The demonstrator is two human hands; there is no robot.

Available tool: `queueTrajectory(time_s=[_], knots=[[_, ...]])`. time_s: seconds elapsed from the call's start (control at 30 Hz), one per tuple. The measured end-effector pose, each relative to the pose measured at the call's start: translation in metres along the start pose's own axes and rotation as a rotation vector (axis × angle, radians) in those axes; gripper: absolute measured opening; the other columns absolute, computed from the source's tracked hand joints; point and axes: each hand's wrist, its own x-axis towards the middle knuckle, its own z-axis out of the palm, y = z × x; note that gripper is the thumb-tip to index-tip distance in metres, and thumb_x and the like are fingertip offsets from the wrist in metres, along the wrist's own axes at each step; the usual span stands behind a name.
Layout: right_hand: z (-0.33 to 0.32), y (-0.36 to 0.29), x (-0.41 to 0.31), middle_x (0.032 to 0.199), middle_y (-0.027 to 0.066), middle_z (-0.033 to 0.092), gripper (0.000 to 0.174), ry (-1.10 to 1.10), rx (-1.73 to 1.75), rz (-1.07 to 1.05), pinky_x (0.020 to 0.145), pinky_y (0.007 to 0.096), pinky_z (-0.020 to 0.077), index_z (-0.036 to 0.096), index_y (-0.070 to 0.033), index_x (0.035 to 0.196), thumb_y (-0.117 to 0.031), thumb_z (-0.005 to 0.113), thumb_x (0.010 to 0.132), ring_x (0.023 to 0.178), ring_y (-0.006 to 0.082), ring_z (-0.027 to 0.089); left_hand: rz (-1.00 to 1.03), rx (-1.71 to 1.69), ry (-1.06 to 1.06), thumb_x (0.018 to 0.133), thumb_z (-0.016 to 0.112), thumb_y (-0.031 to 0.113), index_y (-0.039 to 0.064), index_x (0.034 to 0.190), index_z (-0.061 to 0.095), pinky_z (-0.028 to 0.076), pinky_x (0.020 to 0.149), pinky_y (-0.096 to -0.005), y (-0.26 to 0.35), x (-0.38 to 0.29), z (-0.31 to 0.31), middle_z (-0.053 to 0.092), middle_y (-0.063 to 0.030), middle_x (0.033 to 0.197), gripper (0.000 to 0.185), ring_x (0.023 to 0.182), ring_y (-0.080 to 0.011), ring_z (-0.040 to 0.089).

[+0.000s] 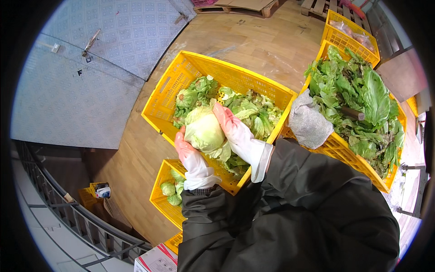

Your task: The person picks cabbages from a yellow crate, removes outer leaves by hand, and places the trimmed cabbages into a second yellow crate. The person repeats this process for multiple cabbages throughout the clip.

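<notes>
A pale green head of lettuce (205, 130) is held between my two gloved hands, above a large yellow plastic crate (241, 73). My left hand (187, 149) supports it from the lower left. My right hand (228, 121) lies against its upper right side, fingers extended. Both gloves are pink at the fingers and white toward the cuffs. Inside the crate, greener lettuce heads (196, 91) with cut stems sit at the left, and loose lettuce leaves (260, 112) lie at the right.
At the right stands a yellow crate heaped with lettuce leaves (375, 98), a grey cloth (310, 119) over its edge and a dark handle among the leaves. A smaller crate (157, 185) with round green heads (168, 188) is at lower left. Behind are wooden pallets (238, 9); a railing (78, 217) curves lower left.
</notes>
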Motion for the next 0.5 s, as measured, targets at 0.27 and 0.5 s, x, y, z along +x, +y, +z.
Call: queueTrajectory(time_s=[0.27, 0.5], knots=[[0.027, -0.029, -0.008, 0.142, 0.0116, 0.048, 0.065, 0.018, -0.966, -0.122, 0.108, 0.0290, 0.0405, 0.039, -0.001, 0.148, -0.032, 0.066, 0.097, 0.129, 0.0173, 0.048, -0.100, 0.067, -0.078, 0.080, 0.083, 0.024, 0.001, 0.147, 0.033, 0.052, 0.096, -0.0387, 0.031, -0.012, 0.014, 0.056, -0.0171, 0.128, 0.087, 0.113, -0.0265, 0.059], [0.043, -0.039, -0.026, 0.147, 0.0060, 0.045, 0.079, -0.236, -1.003, -0.297, 0.093, 0.0275, 0.0457, 0.030, -0.010, 0.155, 0.011, 0.052, 0.082, 0.097, 0.0130, 0.050, -0.190, -0.554, -0.081, 0.090, 0.063, 0.057, 0.008, 0.148, 0.041, 0.046, 0.108, -0.0475, 0.049, -0.011, 0.018, 0.053, -0.0129, 0.143, 0.079, 0.127, -0.0334, 0.055]])
